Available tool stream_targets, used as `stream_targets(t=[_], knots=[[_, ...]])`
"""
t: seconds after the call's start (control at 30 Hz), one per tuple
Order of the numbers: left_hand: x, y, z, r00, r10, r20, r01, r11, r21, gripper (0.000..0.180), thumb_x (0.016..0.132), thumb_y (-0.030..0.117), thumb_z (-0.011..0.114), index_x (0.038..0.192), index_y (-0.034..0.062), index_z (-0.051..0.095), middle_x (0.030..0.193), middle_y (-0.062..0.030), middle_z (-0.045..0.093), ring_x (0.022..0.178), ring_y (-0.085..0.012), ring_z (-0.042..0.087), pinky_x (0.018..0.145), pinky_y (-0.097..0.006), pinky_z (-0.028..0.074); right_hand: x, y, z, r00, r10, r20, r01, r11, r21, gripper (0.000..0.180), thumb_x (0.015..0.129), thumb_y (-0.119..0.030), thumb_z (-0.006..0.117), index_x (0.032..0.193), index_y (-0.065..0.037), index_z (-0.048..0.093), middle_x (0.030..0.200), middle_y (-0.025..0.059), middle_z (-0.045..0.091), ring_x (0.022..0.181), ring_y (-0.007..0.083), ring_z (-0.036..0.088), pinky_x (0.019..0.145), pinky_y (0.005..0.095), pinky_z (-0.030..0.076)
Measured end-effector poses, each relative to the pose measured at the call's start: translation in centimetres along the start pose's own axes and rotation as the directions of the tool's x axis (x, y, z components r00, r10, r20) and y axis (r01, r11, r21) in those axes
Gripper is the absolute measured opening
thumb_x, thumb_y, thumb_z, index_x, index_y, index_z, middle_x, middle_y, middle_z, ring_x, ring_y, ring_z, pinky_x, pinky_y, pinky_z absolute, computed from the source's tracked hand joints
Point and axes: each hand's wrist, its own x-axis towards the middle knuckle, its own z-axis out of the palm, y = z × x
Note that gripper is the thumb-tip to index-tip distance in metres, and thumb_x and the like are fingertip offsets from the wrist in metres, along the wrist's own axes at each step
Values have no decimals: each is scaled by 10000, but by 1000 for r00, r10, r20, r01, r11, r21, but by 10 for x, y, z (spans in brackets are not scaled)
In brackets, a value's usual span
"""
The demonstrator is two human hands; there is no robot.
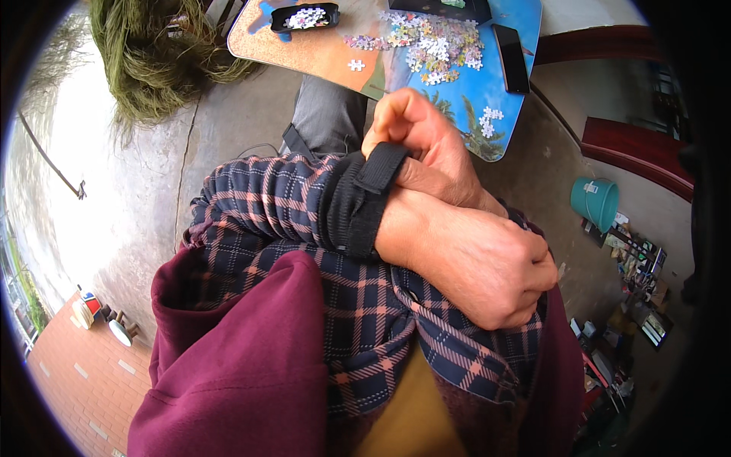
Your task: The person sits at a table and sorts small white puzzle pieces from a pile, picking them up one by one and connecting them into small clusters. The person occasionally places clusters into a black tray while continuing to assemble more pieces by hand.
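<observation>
My left forearm, in a navy and pink plaid sleeve (pixel 270 194), crosses my body. At its end my left hand (pixel 480 263) is curled into a loose fist, back up, its palm hidden. Around the left wrist sits a black wrist strap (pixel 381 169) over a black ribbed cuff (pixel 340 202). My right hand (pixel 430 141) reaches over the left wrist, fingers bent and closed on the strap's upper end. The right forearm is mostly hidden behind the left hand.
Ahead stands a picture-topped table (pixel 263 42) with loose jigsaw pieces (pixel 434 46), a black tray of pieces (pixel 304 17), a dark box (pixel 464 9) and a phone (pixel 510 59). A teal bucket (pixel 594 202) is on the right, green fibres (pixel 152 61) on the left.
</observation>
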Motion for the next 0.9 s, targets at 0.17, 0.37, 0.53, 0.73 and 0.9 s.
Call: stream_targets(t=[0.17,0.37,0.53,0.73,0.9], knots=[[-3,1,15,990,-144,-10,135,950,-282,185,728,208,602,647,80,495,607,-2,489,660,-168,526,515,-294,428,18,-16,7,1000,-16,-7,13,946,-323,241,723,-6,689,934,-57,583,710,-41,572,678,27,511,633,198,398],[-2,-3,13,979,-192,65,202,942,-266,168,710,213,604,659,86,507,578,8,481,604,-166,536,469,-285,437,52,17,-7,966,241,90,-195,915,-353,186,692,107,573,814,-34,583,729,-23,619,679,35,566,612,194,431],[-21,-61,-26,967,-246,73,239,967,88,137,676,193,641,734,133,532,636,13,490,645,-160,565,439,-287,454,43,54,-35,958,276,81,-241,924,-298,94,840,-35,672,930,-42,646,865,2,669,777,63,597,703,238,485],[-35,-135,-62,930,-354,-104,365,841,401,104,767,109,644,853,89,589,647,-34,551,625,-227,578,541,-335,484,29,43,-39,954,284,93,-276,957,-90,290,964,-253,570,1116,-15,638,909,36,673,789,146,633,717,265,500],[-72,-145,-99,818,-485,-308,574,708,412,204,817,-10,599,985,98,644,775,-56,642,642,-171,599,565,-301,512,14,11,-79,957,290,6,-290,957,-14,351,989,-316,499,1082,-7,638,788,26,623,651,108,574,517,230,458]])
